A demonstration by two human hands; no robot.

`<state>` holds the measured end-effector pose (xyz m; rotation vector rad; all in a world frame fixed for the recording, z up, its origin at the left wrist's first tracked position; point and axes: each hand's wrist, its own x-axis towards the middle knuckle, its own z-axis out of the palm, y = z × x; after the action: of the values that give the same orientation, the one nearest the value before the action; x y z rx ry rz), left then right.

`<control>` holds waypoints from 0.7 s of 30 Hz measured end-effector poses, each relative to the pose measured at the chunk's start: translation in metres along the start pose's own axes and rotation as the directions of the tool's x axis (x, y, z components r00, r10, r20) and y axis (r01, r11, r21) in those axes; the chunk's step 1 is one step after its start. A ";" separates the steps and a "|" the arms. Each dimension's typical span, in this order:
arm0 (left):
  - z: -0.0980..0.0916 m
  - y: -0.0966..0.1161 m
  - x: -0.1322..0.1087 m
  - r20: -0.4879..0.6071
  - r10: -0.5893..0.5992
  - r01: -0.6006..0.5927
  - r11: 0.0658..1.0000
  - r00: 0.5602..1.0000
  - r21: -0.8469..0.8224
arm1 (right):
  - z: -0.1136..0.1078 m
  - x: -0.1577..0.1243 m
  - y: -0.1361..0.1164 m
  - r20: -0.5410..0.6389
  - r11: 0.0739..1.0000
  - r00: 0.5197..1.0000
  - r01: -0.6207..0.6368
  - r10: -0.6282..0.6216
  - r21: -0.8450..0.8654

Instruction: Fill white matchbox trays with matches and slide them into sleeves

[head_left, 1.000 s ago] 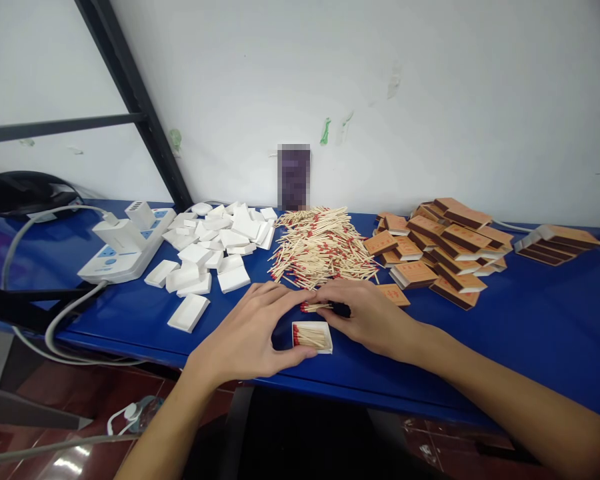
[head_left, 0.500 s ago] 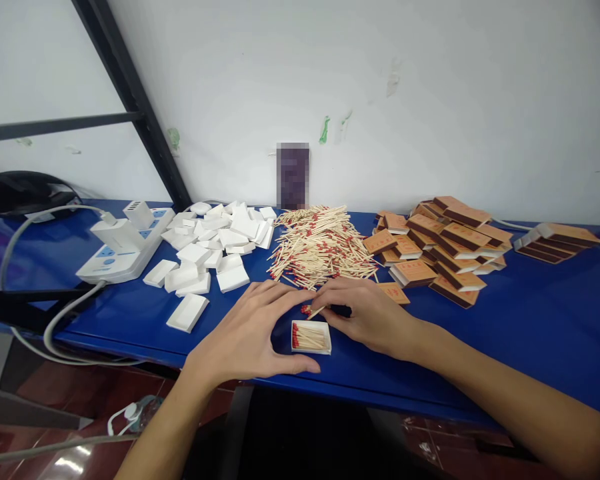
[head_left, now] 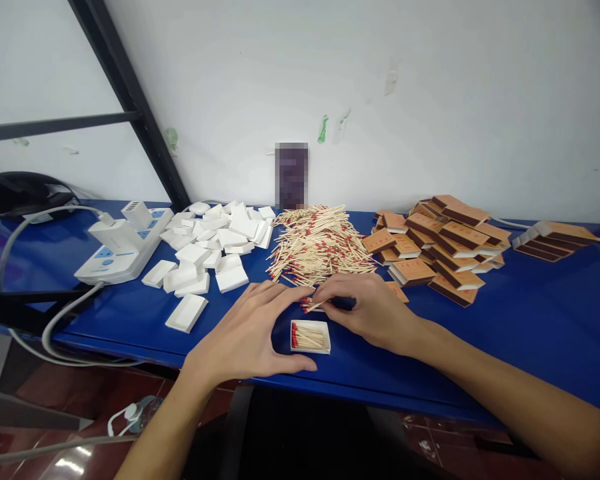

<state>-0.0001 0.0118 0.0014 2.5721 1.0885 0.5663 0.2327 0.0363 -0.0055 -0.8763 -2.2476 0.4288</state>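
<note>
A white matchbox tray (head_left: 329,347) lies on the blue table between my hands, with a layer of red-tipped matches (head_left: 309,336) in it. My right hand (head_left: 365,308) pinches a few matches (head_left: 311,306) between thumb and fingers, just beyond the tray, their red heads pointing left. My left hand (head_left: 253,327) is open, its thumb and fingers curved apart around the tray's left side and holding nothing. Its index fingertip comes close to the right hand's fingers. Behind both hands rises a big heap of loose matches (head_left: 323,243).
White matchbox trays (head_left: 230,233) are piled at left, orange matchbox sleeves (head_left: 443,243) at right, with more sleeves (head_left: 555,240) farther right. A power strip (head_left: 125,247) with cables stands on the left. A pixelated dark rectangle (head_left: 291,175) stands against the wall. The table's front edge (head_left: 330,392) runs below my hands.
My right hand has shifted slightly away from the tray, toward the match heap, with the matches still pinched. The left hand and the tray are nearly where they were.
</note>
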 end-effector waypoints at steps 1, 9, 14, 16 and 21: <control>0.000 0.000 0.000 0.001 -0.006 0.006 1.000 1.000 0.000 | -0.001 0.000 -0.002 -0.017 1.000 1.000 -0.008 0.009 0.016; 0.001 0.002 0.001 0.004 0.016 -0.016 1.000 1.000 0.008 | 0.004 -0.005 -0.019 0.019 0.988 0.998 0.062 -0.065 0.141; 0.000 0.003 0.001 0.024 0.015 -0.015 1.000 1.000 -0.019 | 0.007 -0.008 -0.022 0.069 0.982 0.984 0.158 -0.165 0.099; 0.000 0.002 0.002 0.025 0.019 -0.019 0.999 1.000 -0.029 | 0.007 -0.008 -0.023 0.083 0.980 0.978 0.188 -0.193 0.062; 0.002 0.001 0.004 0.026 0.063 -0.062 0.997 0.998 -0.036 | 0.005 -0.009 -0.024 0.105 0.970 0.965 0.242 -0.240 -0.007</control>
<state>0.0039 0.0141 0.0012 2.5839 0.9838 0.5584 0.2230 0.0124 -0.0017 -0.5902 -2.4205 0.3461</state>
